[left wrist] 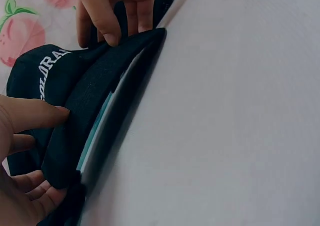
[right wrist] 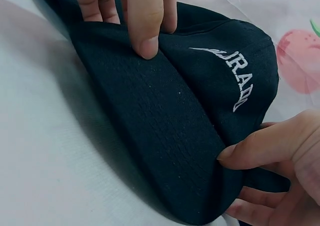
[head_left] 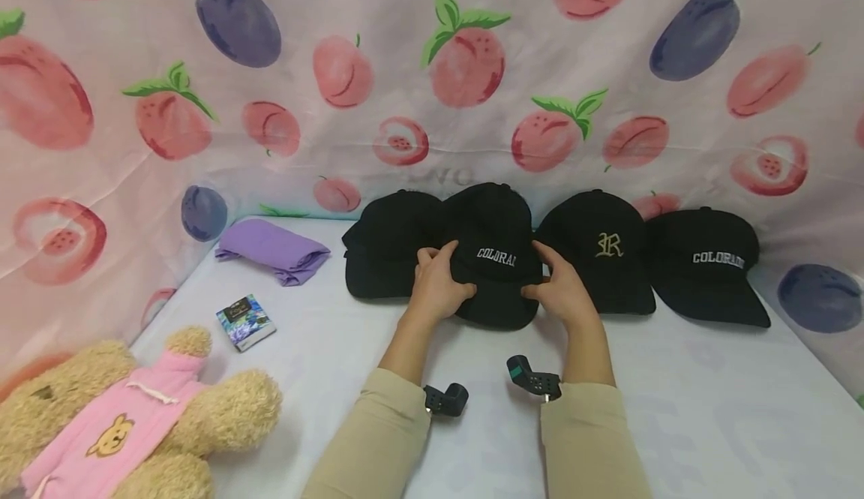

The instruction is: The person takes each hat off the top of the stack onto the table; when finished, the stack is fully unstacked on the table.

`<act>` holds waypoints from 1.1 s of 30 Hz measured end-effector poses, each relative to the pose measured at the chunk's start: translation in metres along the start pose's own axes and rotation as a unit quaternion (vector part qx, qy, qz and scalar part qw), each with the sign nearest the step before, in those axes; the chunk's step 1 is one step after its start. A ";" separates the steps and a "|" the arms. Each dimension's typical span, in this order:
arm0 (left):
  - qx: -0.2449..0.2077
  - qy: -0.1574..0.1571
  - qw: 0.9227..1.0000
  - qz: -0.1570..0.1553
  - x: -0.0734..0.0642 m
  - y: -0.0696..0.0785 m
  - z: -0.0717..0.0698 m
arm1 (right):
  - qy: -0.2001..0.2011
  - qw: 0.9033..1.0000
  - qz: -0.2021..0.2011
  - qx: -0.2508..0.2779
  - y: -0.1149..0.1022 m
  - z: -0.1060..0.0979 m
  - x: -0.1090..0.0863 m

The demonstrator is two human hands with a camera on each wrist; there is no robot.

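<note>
Both hands hold a black baseball cap (head_left: 493,300) with white arched COLORADO lettering, one on each side of its brim. My left hand (head_left: 435,283) has its thumb on top of the brim and its fingers underneath. On the opposite side my right hand (head_left: 563,287) pinches the brim the same way, thumb above, as the right wrist view shows at the brim's edge (right wrist: 200,206). The cap faces me, its brim tilted down close over the white surface. It overlaps a black cap (head_left: 385,247) behind its left side. Just right of it stands a black cap (head_left: 624,281) bearing a gold R.
Another black COLORADO cap (head_left: 709,289) sits at the row's right end. A folded purple cloth (head_left: 270,247) and a small blue patterned box (head_left: 246,323) lie left. A teddy bear (head_left: 128,424) in pink fills the near left corner. Fruit-print fabric (head_left: 472,139) hangs behind the caps.
</note>
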State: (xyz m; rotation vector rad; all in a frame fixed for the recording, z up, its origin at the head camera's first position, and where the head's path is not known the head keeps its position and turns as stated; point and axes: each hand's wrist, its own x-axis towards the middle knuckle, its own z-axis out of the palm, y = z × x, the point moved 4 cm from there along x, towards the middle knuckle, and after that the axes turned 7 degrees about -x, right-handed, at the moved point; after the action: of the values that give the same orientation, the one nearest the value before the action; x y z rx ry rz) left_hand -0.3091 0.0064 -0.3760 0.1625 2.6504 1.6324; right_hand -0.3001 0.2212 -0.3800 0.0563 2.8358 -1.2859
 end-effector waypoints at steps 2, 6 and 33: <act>-0.002 -0.001 1.000 0.001 0.001 0.001 0.002 | 0.008 1.000 0.001 -0.002 0.001 -0.001 -0.001; -0.004 -0.009 1.000 0.002 0.003 0.001 0.007 | 0.024 1.000 0.010 -0.014 0.002 -0.003 -0.001; -0.020 -0.037 0.999 0.009 0.017 -0.008 0.022 | 0.090 0.996 0.013 0.007 0.009 0.002 0.014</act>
State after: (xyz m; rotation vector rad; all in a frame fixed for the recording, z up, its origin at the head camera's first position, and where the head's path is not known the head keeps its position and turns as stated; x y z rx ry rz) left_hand -0.3248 0.0243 -0.3922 0.2414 2.5672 1.6497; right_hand -0.3139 0.2262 -0.3884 0.2204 2.9633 -1.3598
